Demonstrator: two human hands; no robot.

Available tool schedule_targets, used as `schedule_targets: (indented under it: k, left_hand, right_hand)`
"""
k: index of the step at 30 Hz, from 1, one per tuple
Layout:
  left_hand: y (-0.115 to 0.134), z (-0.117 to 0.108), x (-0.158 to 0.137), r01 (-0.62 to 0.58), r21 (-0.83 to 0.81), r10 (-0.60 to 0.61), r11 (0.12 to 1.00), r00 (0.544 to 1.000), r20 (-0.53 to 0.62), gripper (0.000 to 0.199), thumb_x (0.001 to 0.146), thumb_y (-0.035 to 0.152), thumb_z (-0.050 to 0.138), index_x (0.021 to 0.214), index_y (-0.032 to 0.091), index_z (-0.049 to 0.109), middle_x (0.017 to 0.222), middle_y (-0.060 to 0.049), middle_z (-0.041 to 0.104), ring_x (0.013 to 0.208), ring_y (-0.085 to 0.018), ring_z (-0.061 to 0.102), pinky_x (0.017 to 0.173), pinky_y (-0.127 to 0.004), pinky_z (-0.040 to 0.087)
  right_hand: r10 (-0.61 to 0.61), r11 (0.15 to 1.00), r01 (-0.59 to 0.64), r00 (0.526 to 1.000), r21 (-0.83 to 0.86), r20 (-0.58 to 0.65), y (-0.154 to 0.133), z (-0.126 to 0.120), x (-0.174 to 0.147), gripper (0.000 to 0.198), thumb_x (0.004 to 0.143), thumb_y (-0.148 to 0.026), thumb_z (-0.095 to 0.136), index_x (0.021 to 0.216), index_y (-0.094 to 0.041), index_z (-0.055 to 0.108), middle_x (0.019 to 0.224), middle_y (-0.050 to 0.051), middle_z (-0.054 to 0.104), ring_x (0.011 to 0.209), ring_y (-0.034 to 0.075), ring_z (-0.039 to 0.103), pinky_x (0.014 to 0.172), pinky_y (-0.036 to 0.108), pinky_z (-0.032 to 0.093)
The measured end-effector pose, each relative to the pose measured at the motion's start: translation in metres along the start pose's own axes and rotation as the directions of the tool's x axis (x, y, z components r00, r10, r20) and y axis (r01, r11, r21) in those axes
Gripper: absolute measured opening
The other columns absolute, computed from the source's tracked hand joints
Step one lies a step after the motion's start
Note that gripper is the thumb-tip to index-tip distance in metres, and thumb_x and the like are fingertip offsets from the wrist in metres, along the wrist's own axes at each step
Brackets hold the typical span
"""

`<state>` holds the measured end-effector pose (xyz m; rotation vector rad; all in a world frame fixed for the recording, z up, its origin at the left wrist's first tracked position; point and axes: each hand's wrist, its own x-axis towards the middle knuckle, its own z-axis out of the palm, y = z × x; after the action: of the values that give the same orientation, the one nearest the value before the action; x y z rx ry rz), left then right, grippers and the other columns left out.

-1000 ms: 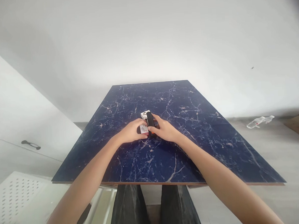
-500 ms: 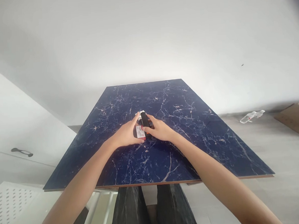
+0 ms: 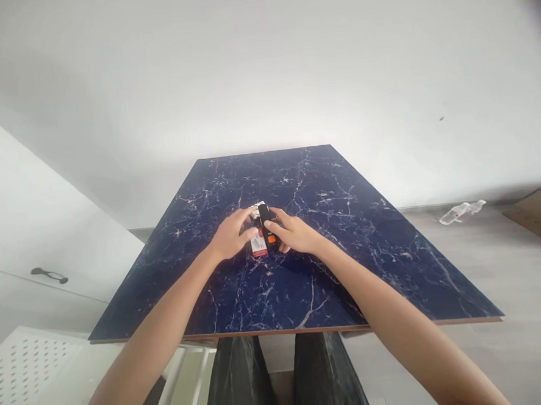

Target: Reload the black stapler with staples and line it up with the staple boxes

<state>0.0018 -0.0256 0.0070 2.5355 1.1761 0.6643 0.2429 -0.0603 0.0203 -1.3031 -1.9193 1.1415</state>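
My right hand has its thumb on top of a long black object with an orange patch, and its fingers curl along the right side. The object looks like a stapler, though its kind is not certain. Left of it lies a small red-and-white box. My left hand is beside the box, thumb and fingers apart, with the thumb tip at the box's upper end. Its fingertips reach a small white item beyond the box, partly hidden and too small to name.
All this is on a dark blue, marble-patterned table against a pale wall. A white cabinet with a dark handle stands at the left. Clear plastic bottles and a cardboard box are on the floor at the right.
My left thumb has moved up from the box's near end to its upper end, uncovering more of it. My right thumb has moved up the black object, and its orange patch now shows.
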Motion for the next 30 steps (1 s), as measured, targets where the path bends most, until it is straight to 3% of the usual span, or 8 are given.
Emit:
schedule_targets:
  k: [2,4,6,9,14,17,21,30]
  left_hand:
    - [-0.013,0.005,0.007,0.036,0.035,-0.03,0.999,0.984,-0.175,0.055,0.104,0.053,0.034,0.148,0.023,0.047,0.124,-0.011,0.062,0.109,-0.027,0.06,0.095,-0.042,0.047]
    - [-0.024,0.01,0.015,0.062,0.092,-0.039,0.994,0.972,-0.232,0.052,0.105,0.049,0.031,0.145,0.023,0.051,0.138,-0.012,0.057,0.127,-0.029,0.052,0.107,-0.045,0.04]
    - [-0.031,0.015,0.023,0.038,0.132,-0.018,0.991,0.989,-0.15,0.05,0.106,0.047,0.029,0.145,0.025,0.053,0.148,-0.01,0.051,0.137,-0.028,0.044,0.113,-0.046,0.034]
    - [-0.031,0.016,0.028,-0.029,0.135,0.032,0.99,0.999,-0.016,0.049,0.108,0.044,0.027,0.143,0.025,0.056,0.14,-0.007,0.061,0.128,-0.025,0.052,0.109,-0.044,0.036]
    - [-0.024,0.011,0.018,0.033,0.108,-0.022,0.994,0.995,-0.1,0.053,0.108,0.045,0.025,0.116,0.02,0.072,0.104,-0.008,0.071,0.097,-0.024,0.06,0.096,-0.043,0.045]
    - [-0.024,0.009,0.011,0.055,0.095,-0.04,0.994,0.986,-0.16,0.053,0.106,0.047,0.031,0.103,0.019,0.076,0.117,-0.01,0.067,0.111,-0.026,0.057,0.102,-0.044,0.045]
    - [-0.024,0.007,0.008,0.054,-0.016,-0.056,0.998,0.993,-0.106,0.05,0.106,0.047,0.032,0.117,0.02,0.073,0.142,-0.008,0.059,0.132,-0.027,0.052,0.115,-0.045,0.037]
    - [-0.009,0.001,0.007,0.046,-0.206,-0.061,0.978,0.996,-0.07,0.045,0.104,0.047,0.035,0.114,0.022,0.072,0.124,-0.005,0.069,0.117,-0.024,0.063,0.107,-0.039,0.046]
  right_hand:
    - [0.017,0.999,-0.017,1.0,-0.03,-0.001,0.0,-0.001,0.001,0.063,0.103,-0.06,0.038,0.155,-0.026,0.032,0.097,0.008,0.076,0.052,0.018,0.068,0.056,0.032,0.056]
    - [0.012,0.997,-0.014,1.0,-0.079,-0.023,0.002,0.0,0.003,0.059,0.104,-0.058,0.035,0.154,-0.025,0.036,0.089,0.006,0.076,0.053,0.018,0.067,0.063,0.032,0.056]
    - [-0.011,0.991,0.002,0.998,-0.131,-0.067,0.003,0.002,0.004,0.055,0.105,-0.054,0.035,0.151,-0.024,0.04,0.091,0.006,0.075,0.054,0.017,0.067,0.072,0.033,0.056]
    - [-0.054,0.98,0.032,0.993,-0.195,-0.106,0.003,0.005,0.004,0.051,0.107,-0.049,0.035,0.149,-0.022,0.044,0.098,0.007,0.075,0.063,0.017,0.069,0.083,0.035,0.053]
    - [-0.122,0.968,0.092,0.985,-0.232,-0.12,0.004,0.006,0.004,0.051,0.106,-0.047,0.039,0.149,-0.02,0.045,0.117,0.011,0.072,0.096,0.022,0.072,0.093,0.037,0.05]
    - [-0.159,0.964,0.13,0.981,-0.233,-0.111,0.006,0.007,0.005,0.051,0.106,-0.046,0.04,0.149,-0.02,0.044,0.13,0.012,0.068,0.111,0.024,0.068,0.099,0.038,0.048]
    - [-0.192,0.954,0.161,0.976,-0.255,-0.103,0.008,0.009,0.007,0.053,0.105,-0.044,0.04,0.151,-0.019,0.042,0.139,0.013,0.062,0.125,0.028,0.061,0.105,0.041,0.045]
    - [-0.224,0.941,0.19,0.97,-0.279,-0.097,0.008,0.009,0.006,0.05,0.104,-0.044,0.039,0.149,-0.022,0.044,0.139,0.011,0.062,0.125,0.028,0.061,0.104,0.043,0.046]
